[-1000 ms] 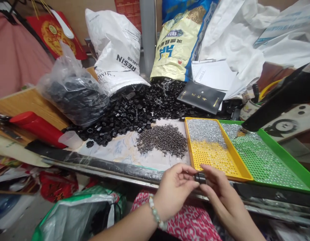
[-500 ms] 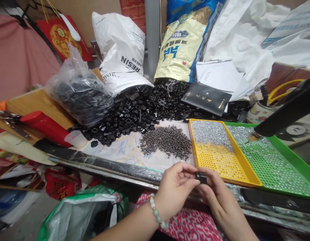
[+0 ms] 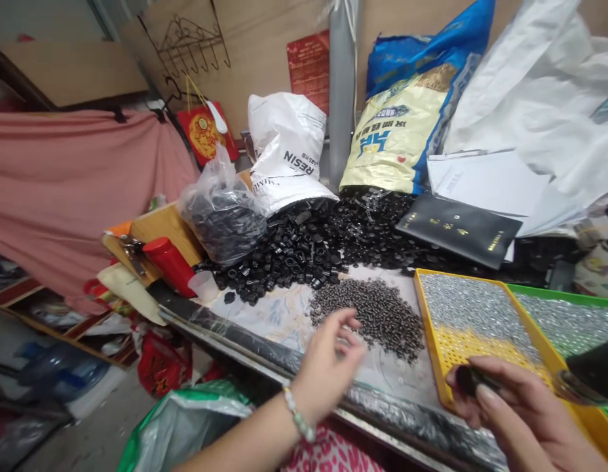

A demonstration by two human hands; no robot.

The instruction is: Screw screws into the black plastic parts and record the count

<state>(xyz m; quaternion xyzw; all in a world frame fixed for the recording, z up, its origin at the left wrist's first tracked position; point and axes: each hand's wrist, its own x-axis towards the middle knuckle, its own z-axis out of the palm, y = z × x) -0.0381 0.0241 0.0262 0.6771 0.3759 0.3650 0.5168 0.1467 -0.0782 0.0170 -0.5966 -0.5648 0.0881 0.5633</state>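
Observation:
My left hand (image 3: pixel 331 360), with a beaded bracelet on its wrist, is over the near edge of a pile of small dark metal pieces (image 3: pixel 377 308). Its fingers are loosely bent and apart, slightly blurred, with nothing seen in them. Between the thumb and fingers of my right hand (image 3: pixel 525 410) is a small black plastic part (image 3: pixel 474 380). That hand is in front of the yellow perforated tray (image 3: pixel 434 360), which carries many small silver pieces. Close to the right hand, a black tool with a metal tip (image 3: pixel 591 373) points in from the right edge.
Black plastic parts (image 3: pixel 289 252) are heaped along the back, below two sacks. A black notebook (image 3: pixel 456 229) lies on papers at the right. Beside the yellow tray is a green tray (image 3: pixel 574 321). A red bottle (image 3: pixel 169 262) and clear cup (image 3: pixel 203 286) stand at the left.
My left hand has let go of the black plastic part and moved toward the metal pieces. My right hand keeps the part, now farther right. The view has swung left.

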